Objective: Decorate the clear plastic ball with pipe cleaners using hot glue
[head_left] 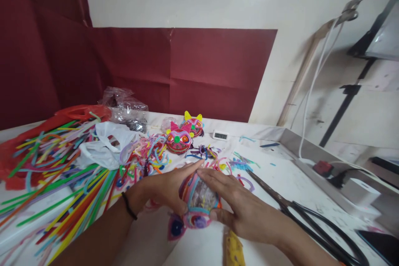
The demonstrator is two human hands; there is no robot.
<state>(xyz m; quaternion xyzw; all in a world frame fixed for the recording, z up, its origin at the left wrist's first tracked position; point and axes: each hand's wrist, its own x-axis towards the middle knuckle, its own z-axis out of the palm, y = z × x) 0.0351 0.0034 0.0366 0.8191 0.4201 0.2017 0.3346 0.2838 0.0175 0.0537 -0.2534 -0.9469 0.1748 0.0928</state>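
Note:
In the middle of the table, a rounded pipe-cleaner craft piece [202,197] sits between my two hands. Pink, blue and red stems rim its clear, crinkled plastic centre, and a pink-and-purple loop marks its near end. My left hand [168,187], with a black band at the wrist, wraps its left side. Fingers of my right hand [240,205] curve over the right side, the thumb low near the pink end. The fingertips of both hands almost meet at the top. A pink teardrop shape with a dark blue centre [176,228] lies by the near left end, partly hidden.
Bundles of colourful pipe cleaners [84,193] spread on the left beside a white plastic bag [107,145]. Two finished-looking animal faces [179,139] stand behind. Large black-handled scissors [286,205] lie right; a yellow strip [233,249] is in front. A small digital display [220,135] stands behind.

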